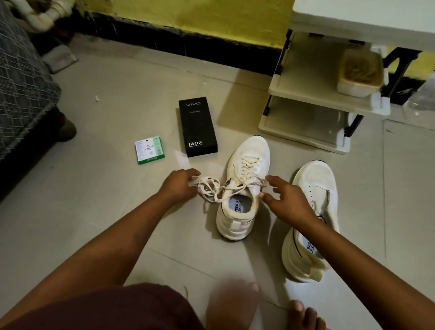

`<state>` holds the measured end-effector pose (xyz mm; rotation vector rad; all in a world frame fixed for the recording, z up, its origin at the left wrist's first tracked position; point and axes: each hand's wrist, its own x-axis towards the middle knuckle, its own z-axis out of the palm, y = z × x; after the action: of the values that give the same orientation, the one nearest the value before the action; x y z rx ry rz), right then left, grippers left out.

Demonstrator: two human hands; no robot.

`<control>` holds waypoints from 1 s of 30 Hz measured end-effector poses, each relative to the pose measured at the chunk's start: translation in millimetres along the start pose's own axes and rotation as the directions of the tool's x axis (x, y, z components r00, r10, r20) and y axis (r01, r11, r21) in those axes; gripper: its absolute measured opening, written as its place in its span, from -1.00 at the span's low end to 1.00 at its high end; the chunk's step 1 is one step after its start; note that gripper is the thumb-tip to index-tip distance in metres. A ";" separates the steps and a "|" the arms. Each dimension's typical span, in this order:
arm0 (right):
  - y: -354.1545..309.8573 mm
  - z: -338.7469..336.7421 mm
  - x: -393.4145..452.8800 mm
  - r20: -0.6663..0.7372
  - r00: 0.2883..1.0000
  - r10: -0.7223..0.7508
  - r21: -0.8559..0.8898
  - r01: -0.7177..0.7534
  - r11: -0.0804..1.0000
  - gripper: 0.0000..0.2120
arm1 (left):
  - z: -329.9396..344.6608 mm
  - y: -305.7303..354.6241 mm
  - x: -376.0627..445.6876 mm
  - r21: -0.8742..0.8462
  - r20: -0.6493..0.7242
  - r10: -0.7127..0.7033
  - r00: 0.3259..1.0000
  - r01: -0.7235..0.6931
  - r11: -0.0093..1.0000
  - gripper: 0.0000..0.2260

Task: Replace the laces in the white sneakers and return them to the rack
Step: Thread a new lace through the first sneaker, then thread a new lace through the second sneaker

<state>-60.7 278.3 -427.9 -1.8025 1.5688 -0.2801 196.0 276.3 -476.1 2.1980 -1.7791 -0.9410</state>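
Rack (pixel 328 95): the white shelf unit is seen ahead of the hands and off to the right, well apart from both; a tub sits on its middle shelf.
Floor (pixel 102 221): the tiled floor carries both sneakers, the hands being held low over it.
Unlaced sneaker (pixel 311 219): it is set to the right of the right hand, partly hidden under that forearm, toe pointing away; its eyelets are seen bare.
Laced sneaker (pixel 244 185): it is placed between the two hands, its long axis running away from the person, heel nearest, toe toward the rack.
Left hand (pixel 179 185): it is held just left of the collar, fingers curled around the bunched loose end of the lace.
Right hand (pixel 284 198): it is held just right of the collar, fingers spread and loosely bent; the lace's other end is touched by the fingertips, though a pinch cannot be confirmed.
Lace (pixel 209 187): it is crossed through the eyelets, the free ends running outward to either hand.
Deciding relation: the lace is judged to be drawn across the shoe's axis, each hand equally near.
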 end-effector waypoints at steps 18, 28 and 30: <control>2.0 -32.5 -19.0 -0.065 0.996 0.054 0.085 -0.048 0.995 -0.59 | -49.7 68.6 6.8 -0.562 -0.131 0.070 0.989 -0.132 0.816 -0.84; -42.2 -158.8 -36.4 -0.193 0.981 0.032 0.371 0.043 0.928 -0.49 | -120.5 241.0 -33.8 -0.642 -0.005 0.448 0.894 -0.346 0.684 -0.84; -52.3 -190.6 -39.7 -0.164 0.986 -0.025 0.379 0.087 0.921 -0.48 | -133.4 272.7 -42.7 -0.621 -0.001 0.484 0.875 -0.380 0.686 -0.84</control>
<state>-142.0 244.6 -246.5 -1.5447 1.4447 -0.7225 41.8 205.6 -220.8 1.2541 -1.6300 -1.3533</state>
